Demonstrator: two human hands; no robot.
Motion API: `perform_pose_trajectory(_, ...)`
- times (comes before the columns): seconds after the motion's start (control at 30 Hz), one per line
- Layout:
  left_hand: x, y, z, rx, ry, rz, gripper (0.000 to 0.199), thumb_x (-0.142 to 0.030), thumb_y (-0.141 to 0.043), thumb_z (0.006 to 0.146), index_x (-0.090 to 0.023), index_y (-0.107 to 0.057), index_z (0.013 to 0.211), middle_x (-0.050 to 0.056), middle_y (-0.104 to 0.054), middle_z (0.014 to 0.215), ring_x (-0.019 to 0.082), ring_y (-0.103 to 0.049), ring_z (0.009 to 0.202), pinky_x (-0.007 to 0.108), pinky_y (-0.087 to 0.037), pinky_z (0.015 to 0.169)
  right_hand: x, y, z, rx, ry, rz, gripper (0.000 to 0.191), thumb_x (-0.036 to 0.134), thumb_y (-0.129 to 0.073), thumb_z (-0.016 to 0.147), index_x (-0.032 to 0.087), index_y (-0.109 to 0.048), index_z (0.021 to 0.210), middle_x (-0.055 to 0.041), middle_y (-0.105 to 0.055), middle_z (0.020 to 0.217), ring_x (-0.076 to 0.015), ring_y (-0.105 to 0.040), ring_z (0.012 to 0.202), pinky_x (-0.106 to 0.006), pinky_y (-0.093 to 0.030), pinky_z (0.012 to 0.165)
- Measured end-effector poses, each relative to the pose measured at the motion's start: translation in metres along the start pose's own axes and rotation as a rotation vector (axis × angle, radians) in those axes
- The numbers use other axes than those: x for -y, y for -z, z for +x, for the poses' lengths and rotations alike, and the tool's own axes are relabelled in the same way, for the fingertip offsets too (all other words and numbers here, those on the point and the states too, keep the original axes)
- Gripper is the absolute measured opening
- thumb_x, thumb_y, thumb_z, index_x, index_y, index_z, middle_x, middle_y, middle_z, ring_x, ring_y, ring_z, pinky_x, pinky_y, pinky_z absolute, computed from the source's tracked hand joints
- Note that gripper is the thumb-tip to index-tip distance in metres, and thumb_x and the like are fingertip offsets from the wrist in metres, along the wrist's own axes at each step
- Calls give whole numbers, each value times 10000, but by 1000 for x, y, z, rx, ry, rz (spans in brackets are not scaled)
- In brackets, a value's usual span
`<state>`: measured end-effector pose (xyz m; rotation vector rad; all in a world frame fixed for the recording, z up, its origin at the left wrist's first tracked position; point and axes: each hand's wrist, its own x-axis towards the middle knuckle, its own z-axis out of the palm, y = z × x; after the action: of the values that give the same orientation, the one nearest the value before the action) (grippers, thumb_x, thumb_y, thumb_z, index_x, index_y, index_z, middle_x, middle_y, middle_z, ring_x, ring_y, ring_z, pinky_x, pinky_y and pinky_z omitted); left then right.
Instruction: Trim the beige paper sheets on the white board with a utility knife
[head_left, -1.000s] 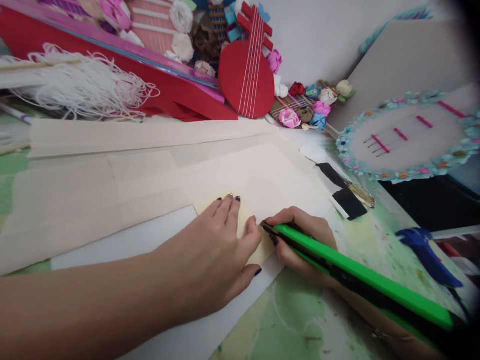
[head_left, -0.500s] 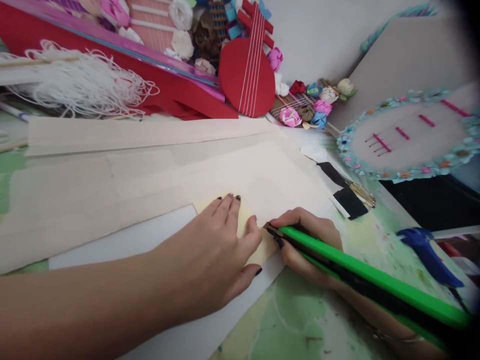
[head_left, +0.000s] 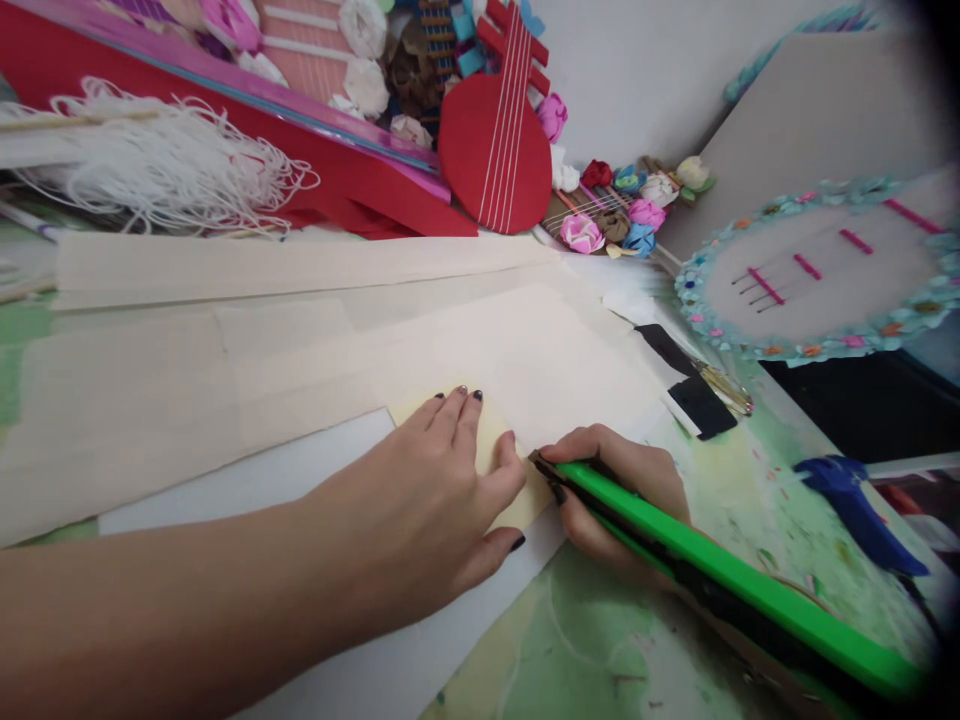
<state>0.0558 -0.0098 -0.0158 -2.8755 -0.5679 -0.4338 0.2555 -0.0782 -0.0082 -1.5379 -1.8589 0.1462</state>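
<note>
My left hand [head_left: 457, 490] lies flat with its fingers stretched over a small pale yellow sheet [head_left: 491, 425], pressing it onto a white board [head_left: 315, 475]. Gripped in my right hand [head_left: 622, 480] is a green and black utility knife [head_left: 720, 560]. Its tip touches the right edge of the yellow sheet, close to my left thumb and index finger. The knife slants down toward the lower right, where its rear end is blurred. Large cream sheets [head_left: 247, 380] spread out beyond both hands. Part of the yellow sheet is hidden under my left hand.
A blue glue gun [head_left: 855, 510] and black scraps [head_left: 701, 405] lie to the right. White string [head_left: 172, 160] is heaped at the left. At the back stands a red paper instrument [head_left: 495, 150]; a flower-edged oval [head_left: 817, 270] stands at right.
The knife's rear end has swung slightly down and left, and my right hand has turned a little with it. My left hand stays where it was.
</note>
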Motion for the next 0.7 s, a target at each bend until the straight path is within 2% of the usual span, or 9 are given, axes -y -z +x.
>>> perform_pose_trajectory(0.13, 1, -1, 0, -8, -1, 0, 566, -539, -474, 912, -85, -560, 1238, 351, -552, 1287, 464, -537, 1231, 538, -448, 977, 3, 4, 0, -3, -2, 19, 225, 153, -501, 659, 237, -608, 838, 21, -705, 637, -96, -577, 431, -200, -388, 397)
perform_pose_trajectory(0.27, 1, 0, -1, 6, 3, -11, 559, -534, -470, 915, -88, -564, 1240, 347, -545, 1300, 466, -522, 1247, 540, -446, 983, 8, 9, 3, 71, 9, -21, 226, 120, -515, 650, 234, -593, 829, 30, -693, 607, -96, -581, 428, -197, -420, 413)
perform_pose_trajectory(0.47, 0, 0, 0, 2, -4, -14, 562, -529, -484, 908, -81, -568, 1237, 360, -538, 1297, 474, -522, 1241, 547, -448, 981, 8, 5, 0, -25, 13, -19, 193, 133, -509, 678, 242, -589, 817, 37, -682, 605, -89, -581, 426, -189, -382, 386)
perform_pose_trajectory(0.7, 1, 1, 1, 14, -16, -11, 555, -519, -456, 926, -77, -561, 1244, 365, -537, 1293, 472, -525, 1238, 547, -447, 987, 15, 15, 4, 62, 1, -30, 198, 113, -511, 660, 227, -587, 803, 26, -689, 597, -91, -571, 404, -188, -401, 385)
